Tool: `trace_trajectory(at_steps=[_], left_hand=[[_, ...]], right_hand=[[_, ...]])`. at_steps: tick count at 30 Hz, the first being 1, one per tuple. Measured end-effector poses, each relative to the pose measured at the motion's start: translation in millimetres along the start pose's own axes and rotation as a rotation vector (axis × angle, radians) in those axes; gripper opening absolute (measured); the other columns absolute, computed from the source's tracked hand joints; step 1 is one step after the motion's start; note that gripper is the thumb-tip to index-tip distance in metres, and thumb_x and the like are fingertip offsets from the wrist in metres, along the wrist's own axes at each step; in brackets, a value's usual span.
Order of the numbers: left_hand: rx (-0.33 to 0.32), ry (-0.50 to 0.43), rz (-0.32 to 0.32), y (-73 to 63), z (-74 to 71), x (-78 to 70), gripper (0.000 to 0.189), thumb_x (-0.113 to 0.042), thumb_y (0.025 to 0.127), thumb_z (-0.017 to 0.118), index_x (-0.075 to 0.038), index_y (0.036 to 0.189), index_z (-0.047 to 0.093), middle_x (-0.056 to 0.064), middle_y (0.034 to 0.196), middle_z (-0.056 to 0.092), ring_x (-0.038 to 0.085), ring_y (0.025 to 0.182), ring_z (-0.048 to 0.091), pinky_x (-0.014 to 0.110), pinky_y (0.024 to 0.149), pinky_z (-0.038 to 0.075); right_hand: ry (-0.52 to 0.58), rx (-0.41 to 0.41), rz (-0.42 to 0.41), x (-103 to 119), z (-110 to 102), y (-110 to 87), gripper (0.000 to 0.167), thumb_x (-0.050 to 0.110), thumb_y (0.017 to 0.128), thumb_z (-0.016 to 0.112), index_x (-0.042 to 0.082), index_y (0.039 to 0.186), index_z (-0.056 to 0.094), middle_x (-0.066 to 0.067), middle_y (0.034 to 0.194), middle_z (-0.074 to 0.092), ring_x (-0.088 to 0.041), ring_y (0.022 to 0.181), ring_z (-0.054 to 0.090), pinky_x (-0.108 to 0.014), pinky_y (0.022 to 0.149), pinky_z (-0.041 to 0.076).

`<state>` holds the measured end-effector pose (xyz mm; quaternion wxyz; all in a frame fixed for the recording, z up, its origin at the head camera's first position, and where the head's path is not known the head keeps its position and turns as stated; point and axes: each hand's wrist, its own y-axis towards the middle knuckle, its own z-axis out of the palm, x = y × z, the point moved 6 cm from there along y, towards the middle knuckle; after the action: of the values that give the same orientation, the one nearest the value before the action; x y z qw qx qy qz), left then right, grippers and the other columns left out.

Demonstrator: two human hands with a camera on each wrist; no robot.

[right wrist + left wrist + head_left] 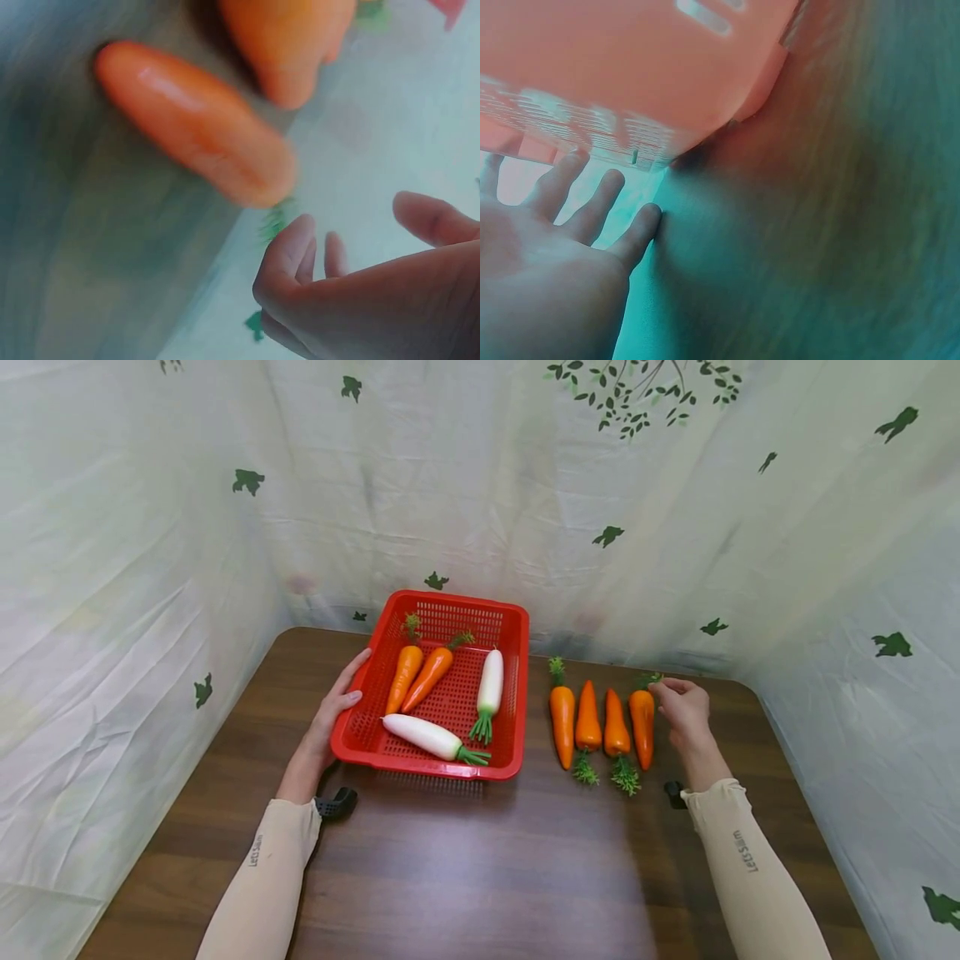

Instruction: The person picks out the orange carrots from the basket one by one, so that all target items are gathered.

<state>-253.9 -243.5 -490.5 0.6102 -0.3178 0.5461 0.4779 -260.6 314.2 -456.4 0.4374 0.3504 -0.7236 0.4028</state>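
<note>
A red plastic basket (431, 770) holds two carrots (429, 679) and two white radishes (423, 735) with green tops. My left hand (330, 706) is at the basket's left side; its fingers look fairly straight in the left wrist view, beside the slotted wall. Right of the basket, several carrots lie in a row. My right hand (682, 706) is at the leafy top of the rightmost carrot (642, 727). In the right wrist view its fingers bend near the greens of that carrot (199, 127), with the thumb held apart from them.
The brown wooden table (450, 877) stands against a pale curtain (480, 502) with green leaf prints, which also hangs along both sides. In the row, the two middle carrots (588, 718) point away from me and the outer ones toward me.
</note>
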Motion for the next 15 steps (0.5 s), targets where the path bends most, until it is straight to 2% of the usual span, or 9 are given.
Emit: trace_trajectory(at_steps=[3, 6, 11, 15], left_hand=[[0.001, 0.000, 0.000, 0.2, 0.4, 0.0, 0.068, -0.016, 0.105, 0.038, -0.032, 0.169, 0.021, 0.003, 0.174, 0.016, 0.038, 0.152, 0.026, 0.033, 0.108, 0.053], [-0.002, -0.001, -0.005, 0.4, 0.6, 0.4, 0.068, -0.017, 0.105, 0.038, -0.033, 0.169, 0.021, 0.003, 0.174, 0.017, 0.038, 0.152, 0.027, 0.033, 0.108, 0.053], [-0.003, -0.002, -0.009, 0.9, 0.5, 0.6, 0.067, -0.017, 0.106, 0.037, -0.033, 0.169, 0.021, 0.003, 0.174, 0.016, 0.037, 0.152, 0.026, 0.032, 0.108, 0.053], [-0.006, -0.002, -0.012, 0.5, 0.0, 0.3, 0.068, -0.017, 0.105, 0.038, -0.033, 0.169, 0.021, 0.003, 0.174, 0.016, 0.037, 0.152, 0.026, 0.032, 0.108, 0.053]], right_hand=[[0.007, 0.054, -0.017, 8, 9, -5.8, 0.054, 0.025, 0.104, 0.062, -0.003, 0.149, 0.050, 0.001, 0.122, 0.053, -0.020, 0.118, 0.055, -0.045, 0.117, 0.044], [-0.018, 0.146, -0.023, 17, 20, -13.1, 0.060, 0.027, 0.106, 0.058, -0.003, 0.156, 0.042, -0.005, 0.134, 0.054, -0.018, 0.116, 0.055, -0.044, 0.118, 0.043], [-0.033, 0.293, -0.041, 30, 40, -26.7, 0.072, 0.030, 0.108, 0.058, -0.002, 0.164, 0.026, -0.021, 0.161, 0.039, -0.030, 0.134, 0.051, -0.046, 0.123, 0.039], [-0.022, 0.363, -0.064, 41, 58, -36.7, 0.073, 0.030, 0.108, 0.058, -0.002, 0.165, 0.025, -0.022, 0.167, 0.034, -0.038, 0.148, 0.041, -0.047, 0.125, 0.036]])
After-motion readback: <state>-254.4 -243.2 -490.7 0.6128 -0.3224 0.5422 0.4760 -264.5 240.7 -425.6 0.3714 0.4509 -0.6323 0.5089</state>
